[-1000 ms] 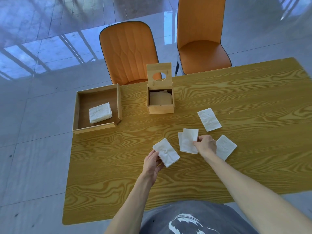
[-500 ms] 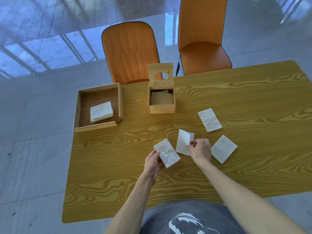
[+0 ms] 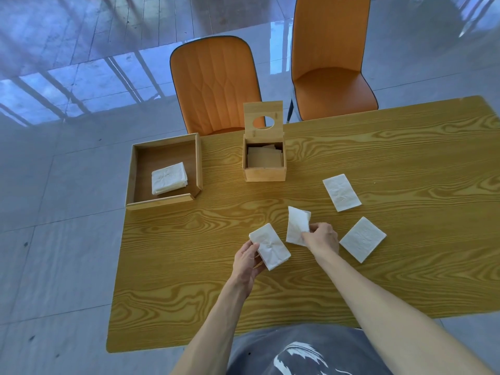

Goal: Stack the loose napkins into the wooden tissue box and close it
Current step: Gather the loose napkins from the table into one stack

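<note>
The wooden tissue box (image 3: 264, 174) stands at the table's far middle, its lid (image 3: 263, 119) with a round hole upright, napkins lying inside. My left hand (image 3: 246, 259) grips a small stack of white napkins (image 3: 270, 249) just above the table. To its right, my right hand (image 3: 322, 237) pinches a folded napkin (image 3: 297, 225), raised and tilted off the table. Two loose napkins stay flat on the wood: one far right (image 3: 341, 192), one beside my right hand (image 3: 362, 239).
A shallow wooden tray (image 3: 140, 171) at the table's far left corner holds a napkin pile (image 3: 169, 178). Two orange chairs (image 3: 216, 82) (image 3: 330, 58) stand behind the table (image 3: 378, 280). Glossy tiled floor lies to the left.
My right hand has lifted the middle napkin off the table and swung it leftward toward the stack in my left hand. My left hand has held still.
</note>
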`<state>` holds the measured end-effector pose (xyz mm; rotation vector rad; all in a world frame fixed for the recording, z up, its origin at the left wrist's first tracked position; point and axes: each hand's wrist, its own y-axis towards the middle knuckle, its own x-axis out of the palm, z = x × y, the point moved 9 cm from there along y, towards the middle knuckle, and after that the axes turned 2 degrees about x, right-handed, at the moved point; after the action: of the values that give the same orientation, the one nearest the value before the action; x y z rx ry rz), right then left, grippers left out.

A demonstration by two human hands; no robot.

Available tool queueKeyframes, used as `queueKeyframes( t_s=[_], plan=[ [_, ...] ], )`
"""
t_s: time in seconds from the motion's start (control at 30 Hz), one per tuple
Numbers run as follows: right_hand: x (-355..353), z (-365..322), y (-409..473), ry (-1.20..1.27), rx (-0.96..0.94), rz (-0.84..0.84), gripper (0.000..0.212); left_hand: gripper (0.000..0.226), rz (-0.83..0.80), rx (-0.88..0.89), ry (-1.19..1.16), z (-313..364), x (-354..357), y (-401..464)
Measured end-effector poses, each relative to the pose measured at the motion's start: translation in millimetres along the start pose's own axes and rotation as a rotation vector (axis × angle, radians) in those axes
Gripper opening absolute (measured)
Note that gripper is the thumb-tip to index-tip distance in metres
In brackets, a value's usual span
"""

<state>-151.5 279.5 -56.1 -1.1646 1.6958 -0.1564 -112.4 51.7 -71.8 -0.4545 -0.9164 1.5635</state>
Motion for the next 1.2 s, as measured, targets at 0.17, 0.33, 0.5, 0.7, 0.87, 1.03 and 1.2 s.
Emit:
queueKeyframes(
  t_s=[0.17, 0.33, 0.5, 0.7, 0.87, 1.03, 1.2],
  plan=[
    [-4, -9, -1, 0.249, -0.161, -0.080, 0.020, 0.023, 0.010, -0.006, -0.007, -1, -3, 2],
    [5, -20, -18, 0.564, -0.179, -0.343, 0.029, 0.028, 0.033, -0.009, 0.010, -2, -4, 6],
    [37, -21, -37, 0.453, -0.202, -0.547, 0.035, 0.031, 0.025, 0.006, 0.002, -1, -2, 5],
    [63, -11, -40, 0.276, -0.258, -0.616, 0.043, 0.034, 0.000, -0.002, 0.014, -1, -3, 3],
    [63, -11, -38, 0.164, -0.308, -0.590, 0.042, 0.032, 0.006, 0.000, -0.003, -1, -3, 5],
    [57, -13, -33, 0.007, -0.388, -0.440, 0.042, 0.028, -0.004, 0.013, 0.020, -4, 3, 6],
    [24, -7, -26, -0.164, -0.416, -0.130, 0.048, 0.029, 0.030, 0.027, 0.037, -7, 10, 11]
  ],
)
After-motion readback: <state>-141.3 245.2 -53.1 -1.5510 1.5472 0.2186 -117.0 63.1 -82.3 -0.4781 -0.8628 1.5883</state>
